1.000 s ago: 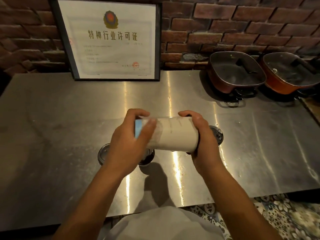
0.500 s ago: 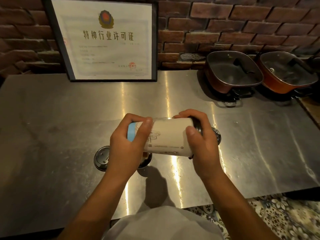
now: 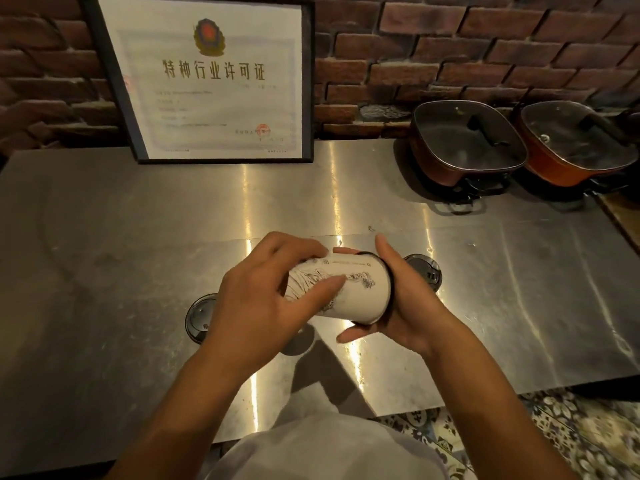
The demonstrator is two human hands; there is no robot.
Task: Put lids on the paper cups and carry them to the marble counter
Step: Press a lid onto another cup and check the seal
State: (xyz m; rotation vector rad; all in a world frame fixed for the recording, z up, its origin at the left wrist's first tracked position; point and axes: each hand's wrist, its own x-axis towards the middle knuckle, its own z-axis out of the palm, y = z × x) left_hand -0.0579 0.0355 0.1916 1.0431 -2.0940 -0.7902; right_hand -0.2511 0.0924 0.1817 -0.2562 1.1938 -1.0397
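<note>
Both hands are holding one cup (image 3: 349, 292) sideways above the steel table (image 3: 104, 237): your left hand (image 3: 263, 299) is clamping its body, your right hand (image 3: 405, 303) is cupping the lidded end. Two lids (image 3: 199, 318) are lying beneath.

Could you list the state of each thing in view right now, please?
Paper cup: on its side, held off the table, black lid pressed onto its mouth.
Left hand: gripping the cup's body.
Right hand: cupped over the lid end.
Spare lids: loose on the steel table.
Pots: lidded.
</note>
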